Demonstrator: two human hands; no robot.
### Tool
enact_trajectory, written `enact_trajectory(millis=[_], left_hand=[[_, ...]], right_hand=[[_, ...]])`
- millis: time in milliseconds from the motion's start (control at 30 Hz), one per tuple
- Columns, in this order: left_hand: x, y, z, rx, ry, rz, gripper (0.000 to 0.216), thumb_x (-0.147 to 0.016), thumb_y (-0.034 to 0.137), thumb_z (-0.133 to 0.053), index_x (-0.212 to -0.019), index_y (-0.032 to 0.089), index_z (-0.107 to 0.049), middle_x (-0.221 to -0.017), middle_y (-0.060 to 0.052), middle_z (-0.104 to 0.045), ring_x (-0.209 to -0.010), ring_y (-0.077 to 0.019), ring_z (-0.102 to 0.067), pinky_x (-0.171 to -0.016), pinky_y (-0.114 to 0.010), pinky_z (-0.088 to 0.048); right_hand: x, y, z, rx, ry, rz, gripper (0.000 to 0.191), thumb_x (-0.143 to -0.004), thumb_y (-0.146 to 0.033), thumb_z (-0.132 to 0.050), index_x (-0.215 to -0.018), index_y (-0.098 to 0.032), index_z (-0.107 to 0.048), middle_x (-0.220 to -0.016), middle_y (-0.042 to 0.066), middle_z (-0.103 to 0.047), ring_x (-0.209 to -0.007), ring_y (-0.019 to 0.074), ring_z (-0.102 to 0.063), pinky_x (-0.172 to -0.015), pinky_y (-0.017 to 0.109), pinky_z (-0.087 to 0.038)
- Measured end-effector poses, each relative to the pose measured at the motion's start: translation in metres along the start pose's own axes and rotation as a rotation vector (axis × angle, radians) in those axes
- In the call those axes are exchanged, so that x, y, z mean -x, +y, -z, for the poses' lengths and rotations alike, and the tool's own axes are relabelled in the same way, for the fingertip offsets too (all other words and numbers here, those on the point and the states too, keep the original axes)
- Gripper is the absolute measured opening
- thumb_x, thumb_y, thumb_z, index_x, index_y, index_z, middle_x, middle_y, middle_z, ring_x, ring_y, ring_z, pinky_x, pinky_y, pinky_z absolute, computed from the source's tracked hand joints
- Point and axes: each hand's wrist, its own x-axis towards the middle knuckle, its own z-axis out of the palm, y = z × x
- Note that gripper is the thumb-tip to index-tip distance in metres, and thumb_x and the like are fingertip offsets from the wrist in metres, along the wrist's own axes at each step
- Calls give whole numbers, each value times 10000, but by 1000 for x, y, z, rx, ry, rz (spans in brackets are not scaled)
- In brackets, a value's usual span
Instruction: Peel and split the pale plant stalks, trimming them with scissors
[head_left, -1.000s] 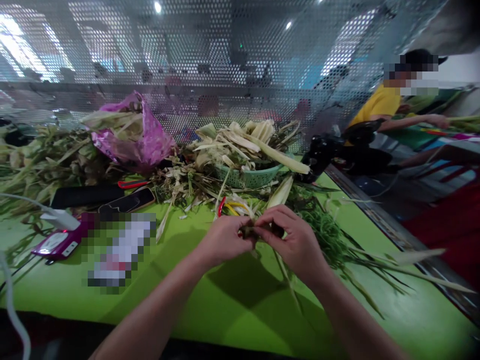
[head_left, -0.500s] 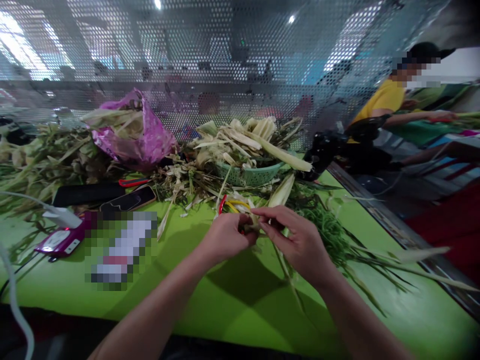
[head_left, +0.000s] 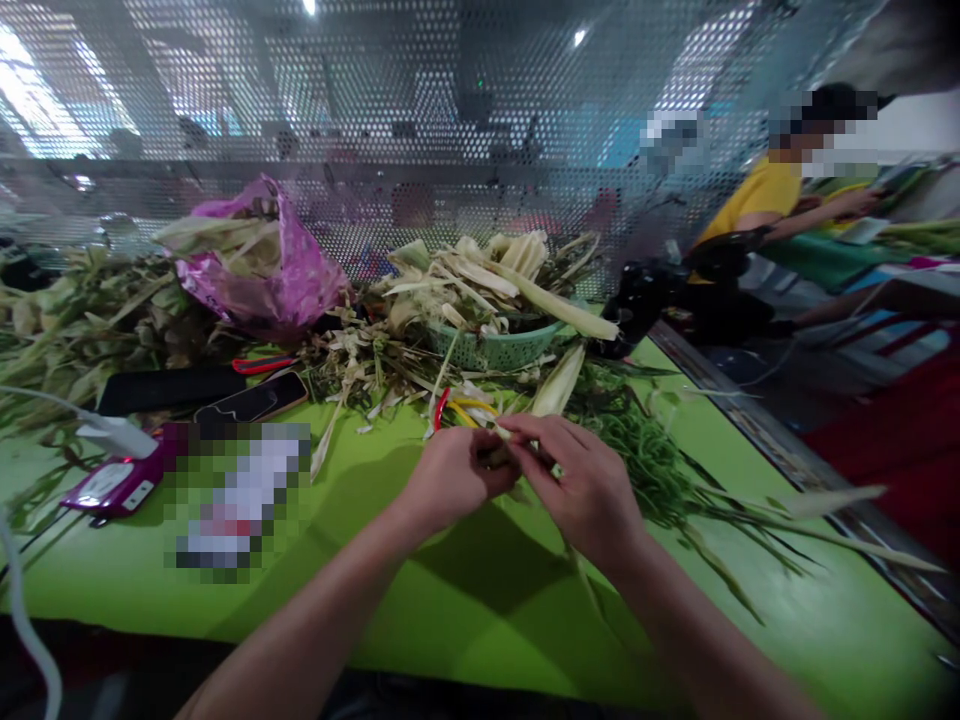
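your left hand (head_left: 450, 475) is curled round a small husk piece (head_left: 495, 456), thumb and fingers closed on it. your right hand (head_left: 581, 480) pinches at the same piece, thumb set against forefinger. location: between your two hands, over the green tabletop (head_left: 337, 600); mostly covered by your fingers, so its exact shape cannot be read.

risks, by my judgement:
- splitting: the piece looks dry; a hard pinch or uneven pull between your hands could tear it.
- slipping: you have only a fingertip hold on the right – a loose layer could slide out, unseen behind your knuckles.
- knocking: a red handle (head_left: 442, 408) and a yellow handle (head_left: 472, 408) lie just beyond your left hand; a forward push could shift them.
- snagging: a thin strand (head_left: 586, 580) runs below your right hand, and a grass bundle (head_left: 649, 455) lies beside it; an outward sweep of your wrist could drag either one.
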Motion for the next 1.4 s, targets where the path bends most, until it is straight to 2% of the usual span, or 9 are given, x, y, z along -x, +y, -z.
enact_trajectory(millis=[233,367,500,633,833,967,1100,1267,1400], left_hand=[[-4,1,1,342,-42,-3,213,-635,292,-728,-734,123,-645,-707,-21,-605,-676,-131,-528,-644,-246,-416],[-8,4,6,651,130,109,260,-688,343,-705,-839,160,-600,-767,-5,-616,-610,-84,-529,-603,-228,-436],[-11,3,7,823,297,130,282,-682,334,-718,-870,194,-561,-797,21,-612,-665,-86,-578,-636,-216,-465],[-10,4,1,857,374,130,279,-711,341,-701,-899,211,-540,-846,17,-620,-731,-98,-595,-638,-204,-459],[-5,10,-9,898,416,121,270,-732,332,-685,-910,228,-511,-824,30,-611,-713,-97,-584,-664,-216,-455],[-3,14,-14,895,433,111,267,-734,296,-682,-939,227,-525,-850,27,-617,-770,-103,-590,-758,-234,-452],[-4,14,-17,887,429,80,249,-745,256,-667,-946,211,-528,-894,5,-624,-823,-116,-595,-834,-265,-446],[-5,10,-16,867,403,26,217,-760,240,-651,-932,195,-527,-851,2,-604,-809,-122,-586,-848,-289,-444],[-3,12,-12,816,320,11,220,-777,250,-639,-963,184,-542,-922,-24,-620,-860,-124,-586,-855,-272,-437]], right_hand=[[0,-5,1,-84,-34,45,273,-879,-151,-532,-1101,-284,-618,-1027,40,-689,-924,198,-626,-813,351,-490],[-1,-8,2,-141,93,-9,205,-866,-167,-557,-1039,-261,-614,-1040,70,-645,-944,211,-601,-771,341,-497],[-1,-11,-9,-159,-2,-46,60,-863,-217,-572,-904,-234,-612,-890,58,-636,-835,201,-592,-724,327,-475],[-3,-12,-24,-34,-103,-106,86,-862,-285,-569,-900,-215,-601,-907,60,-642,-810,203,-585,-677,311,-432],[-5,-15,-38,298,-48,-54,151,-827,-308,-592,-903,-177,-588,-892,62,-651,-796,219,-592,-702,319,-391],[-4,-13,-40,449,-45,6,161,-857,-305,-541,-882,-160,-607,-858,75,-667,-777,224,-600,-711,328,-366],[-4,-12,-39,471,-44,48,137,-852,-274,-541,-818,-169,-622,-805,60,-677,-761,215,-607,-690,320,-342],[-4,-10,-36,426,-70,4,96,-823,-248,-575,-790,-175,-628,-793,49,-685,-750,211,-610,-669,308,-331],[-2,-6,-33,344,-63,-25,112,-849,-235,-546,-807,-172,-629,-844,59,-697,-769,202,-615,-664,293,-334]])
